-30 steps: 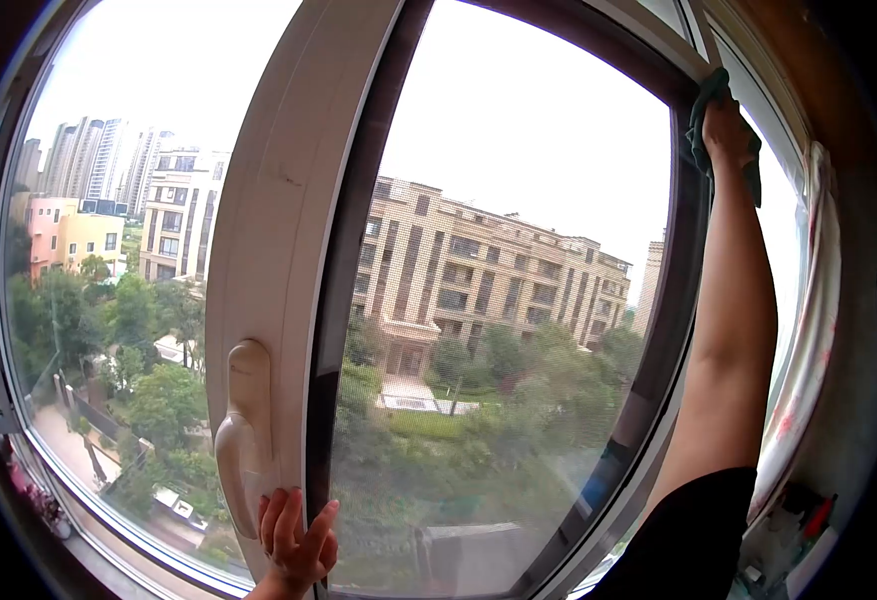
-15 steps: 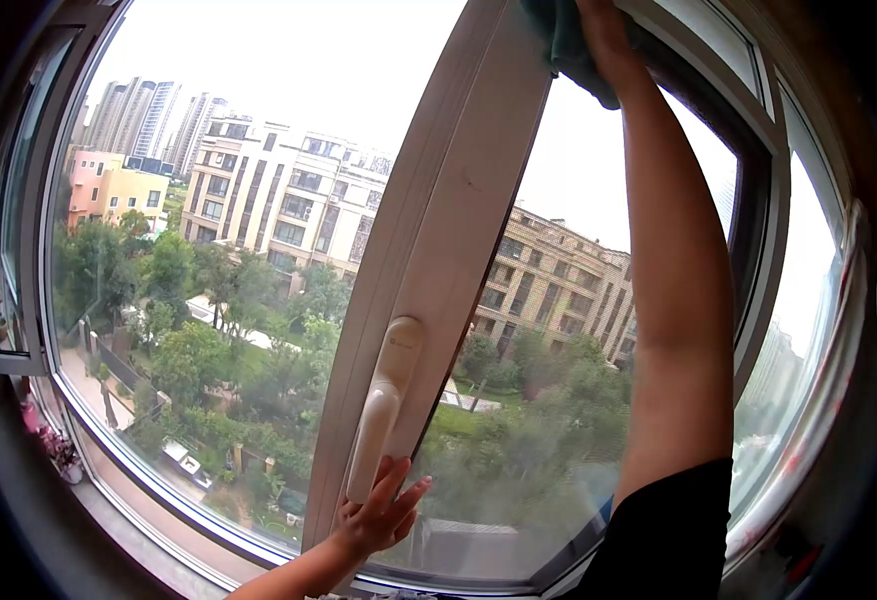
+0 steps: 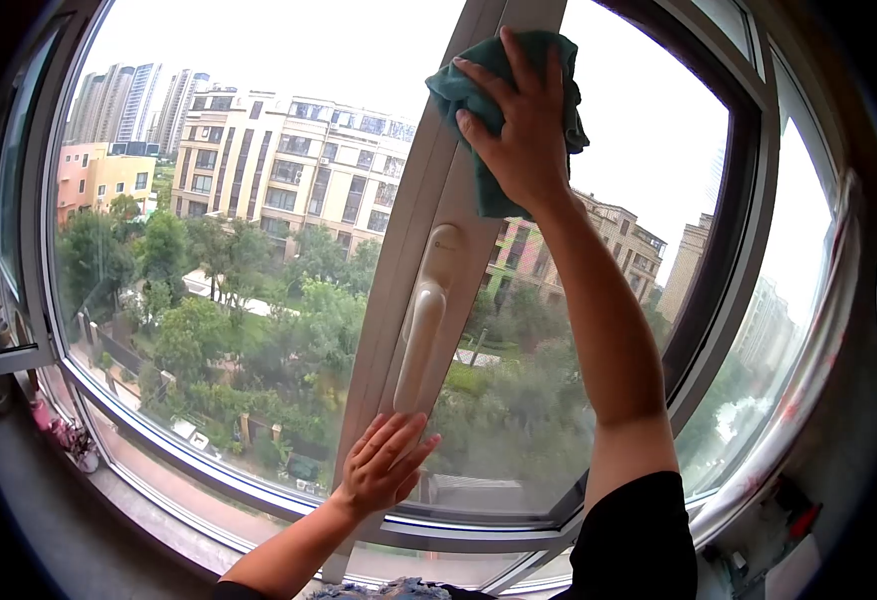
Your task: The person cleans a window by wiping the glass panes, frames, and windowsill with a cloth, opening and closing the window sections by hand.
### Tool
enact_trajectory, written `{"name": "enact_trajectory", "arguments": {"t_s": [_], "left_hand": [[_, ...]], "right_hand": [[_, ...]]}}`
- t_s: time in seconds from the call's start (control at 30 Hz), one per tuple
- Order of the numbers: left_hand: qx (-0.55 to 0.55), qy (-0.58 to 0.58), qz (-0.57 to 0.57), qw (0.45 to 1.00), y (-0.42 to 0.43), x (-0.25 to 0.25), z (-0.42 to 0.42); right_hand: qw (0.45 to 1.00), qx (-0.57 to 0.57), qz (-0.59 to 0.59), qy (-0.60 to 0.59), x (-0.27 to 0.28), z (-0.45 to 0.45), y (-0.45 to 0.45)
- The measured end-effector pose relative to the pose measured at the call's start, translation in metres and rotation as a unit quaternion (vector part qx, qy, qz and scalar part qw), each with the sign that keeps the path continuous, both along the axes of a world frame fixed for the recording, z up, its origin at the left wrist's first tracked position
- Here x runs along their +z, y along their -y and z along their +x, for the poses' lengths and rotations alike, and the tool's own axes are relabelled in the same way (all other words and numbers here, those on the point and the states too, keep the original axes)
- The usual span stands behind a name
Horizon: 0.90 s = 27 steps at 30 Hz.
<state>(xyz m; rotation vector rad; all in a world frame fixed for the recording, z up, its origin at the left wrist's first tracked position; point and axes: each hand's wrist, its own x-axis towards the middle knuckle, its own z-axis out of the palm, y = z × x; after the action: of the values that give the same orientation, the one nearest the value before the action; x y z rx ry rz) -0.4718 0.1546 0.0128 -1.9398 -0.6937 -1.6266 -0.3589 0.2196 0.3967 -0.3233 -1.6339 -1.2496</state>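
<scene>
My right hand (image 3: 528,135) presses a dark green cloth (image 3: 488,95) against the upper part of the wide window frame post (image 3: 468,185). Its fingers are spread over the cloth, which bunches out on both sides of the hand. Lower on the same post is a cream window handle (image 3: 423,335), pointing down. Just beneath the handle, my left hand (image 3: 383,468) lies on the post with its fingers extended and nothing in it.
Glass panes flank the post, with trees and buildings outside. A small window (image 3: 18,200) stands open at far left. Pink flowers (image 3: 63,435) are at lower left. A pale curtain (image 3: 808,370) hangs at right, above some items with a red object (image 3: 804,521).
My right hand has moved the cloth from the frame's upper right corner across to the post and down. My left hand still rests on the post, its fingers now flatter. The view has shifted.
</scene>
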Motion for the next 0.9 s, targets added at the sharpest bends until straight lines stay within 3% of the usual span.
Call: {"name": "enact_trajectory", "arguments": {"t_s": [0.07, 0.17, 0.27, 0.33, 0.4, 0.43, 0.57, 0.67, 0.73, 0.8, 0.87, 0.9], "left_hand": [[-0.008, 0.007, -0.003, 1.0, 0.007, -0.001, 0.0], [-0.007, 0.007, -0.008, 1.0, 0.014, -0.006, -0.002], [-0.008, 0.002, -0.017, 1.0, 0.017, -0.009, 0.0], [0.016, 0.002, -0.031, 0.999, 0.016, -0.012, 0.002], [0.03, -0.005, -0.034, 0.999, 0.011, -0.01, 0.004], [0.046, -0.011, -0.04, 0.998, 0.009, -0.008, 0.006], [0.043, -0.001, -0.033, 0.999, -0.003, 0.009, 0.023], [0.087, -0.002, -0.049, 0.995, -0.017, 0.002, 0.032], [0.17, -0.037, -0.072, 0.982, -0.029, -0.009, 0.036], [0.218, -0.052, -0.049, 0.973, -0.036, -0.015, 0.04], [0.268, -0.065, -0.024, 0.961, -0.041, -0.017, 0.043], [0.275, -0.069, -0.025, 0.959, -0.04, -0.018, 0.044]], "right_hand": [[0.995, 0.033, -0.091, 0.011, -0.036, 0.003, 0.011], [0.988, 0.076, -0.123, 0.056, -0.08, 0.023, 0.003], [0.98, 0.075, -0.184, 0.003, -0.109, 0.044, 0.013], [0.991, -0.054, -0.106, -0.057, -0.107, 0.062, 0.012], [0.973, -0.162, -0.067, -0.153, -0.09, 0.071, 0.018], [0.971, -0.163, -0.058, -0.166, -0.077, 0.074, 0.014], [0.982, -0.158, -0.02, -0.098, -0.02, 0.064, -0.002], [0.992, -0.116, 0.04, -0.04, 0.038, 0.067, -0.014], [0.996, -0.016, 0.079, -0.027, 0.081, 0.072, -0.026], [0.994, 0.065, 0.082, -0.037, 0.109, 0.073, -0.014], [0.984, 0.037, 0.082, -0.151, 0.126, 0.068, 0.0], [0.981, 0.06, 0.133, -0.132, 0.142, 0.074, -0.012]]}}
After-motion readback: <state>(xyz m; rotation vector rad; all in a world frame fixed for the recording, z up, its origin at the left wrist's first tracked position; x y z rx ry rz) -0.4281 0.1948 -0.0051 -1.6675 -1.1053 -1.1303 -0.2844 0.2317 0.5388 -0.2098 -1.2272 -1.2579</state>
